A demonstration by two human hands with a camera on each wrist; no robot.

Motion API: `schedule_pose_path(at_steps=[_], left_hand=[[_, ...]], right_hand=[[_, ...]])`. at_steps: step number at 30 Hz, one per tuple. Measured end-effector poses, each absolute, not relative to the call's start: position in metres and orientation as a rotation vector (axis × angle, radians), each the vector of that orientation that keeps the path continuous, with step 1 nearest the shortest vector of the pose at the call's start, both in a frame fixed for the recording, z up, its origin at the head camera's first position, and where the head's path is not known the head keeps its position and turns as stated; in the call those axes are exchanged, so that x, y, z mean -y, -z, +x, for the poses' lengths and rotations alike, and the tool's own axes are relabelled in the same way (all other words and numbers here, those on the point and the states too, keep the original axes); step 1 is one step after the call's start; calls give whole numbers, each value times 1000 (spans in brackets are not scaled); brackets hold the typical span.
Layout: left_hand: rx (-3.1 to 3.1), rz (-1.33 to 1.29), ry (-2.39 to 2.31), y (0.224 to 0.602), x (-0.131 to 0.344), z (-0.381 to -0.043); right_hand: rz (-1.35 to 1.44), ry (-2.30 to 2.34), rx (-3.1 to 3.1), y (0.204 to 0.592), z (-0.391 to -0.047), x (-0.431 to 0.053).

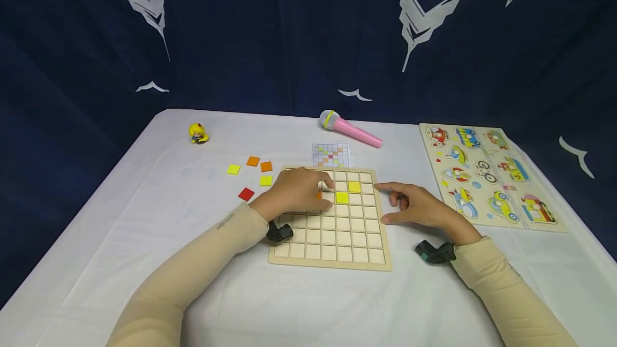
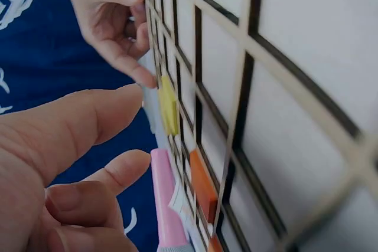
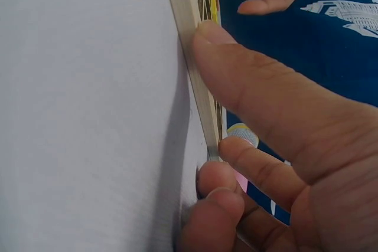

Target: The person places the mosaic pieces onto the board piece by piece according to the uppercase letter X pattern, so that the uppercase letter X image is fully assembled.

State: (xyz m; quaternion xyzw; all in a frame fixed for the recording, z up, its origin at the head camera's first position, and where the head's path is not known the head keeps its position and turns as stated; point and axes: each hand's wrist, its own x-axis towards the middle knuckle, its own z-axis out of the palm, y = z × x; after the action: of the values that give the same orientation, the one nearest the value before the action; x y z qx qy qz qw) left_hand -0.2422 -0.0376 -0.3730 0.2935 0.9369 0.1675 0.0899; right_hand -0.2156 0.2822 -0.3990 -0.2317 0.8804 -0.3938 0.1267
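Observation:
A wooden grid board [image 1: 320,251] lies flat on the white table. Two yellow square tiles [image 1: 342,197] sit in its cells, and an orange tile [image 2: 204,188] shows beside the left hand. Over the board's upper left is my left hand [image 1: 301,190], thumb and index finger spread apart with nothing between them. My right hand [image 1: 416,205] touches the board's right edge with thumb and index fingertips, its other fingers bent. Left of the board lie loose tiles: a red tile [image 1: 246,194], two orange tiles [image 1: 266,166] and two yellow tiles [image 1: 233,169].
Behind the board is a printed pattern card [image 1: 330,155], with a pink toy microphone [image 1: 354,131] beyond it. A small yellow-haired figurine [image 1: 198,133] stands at the back left. On the right lies a picture puzzle board [image 1: 434,165] with vehicle shapes.

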Motion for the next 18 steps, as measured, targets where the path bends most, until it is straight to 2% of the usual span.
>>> schedule_pose_path(at_steps=[11, 18], left_hand=[[-2644, 1016, -769, 373, 82, -235], [-2437, 976, -945, 371, 126, -237]], right_hand=[[-682, 1142, -2568, 401, -217, -282], [-668, 1107, -2591, 400, -217, -283]])
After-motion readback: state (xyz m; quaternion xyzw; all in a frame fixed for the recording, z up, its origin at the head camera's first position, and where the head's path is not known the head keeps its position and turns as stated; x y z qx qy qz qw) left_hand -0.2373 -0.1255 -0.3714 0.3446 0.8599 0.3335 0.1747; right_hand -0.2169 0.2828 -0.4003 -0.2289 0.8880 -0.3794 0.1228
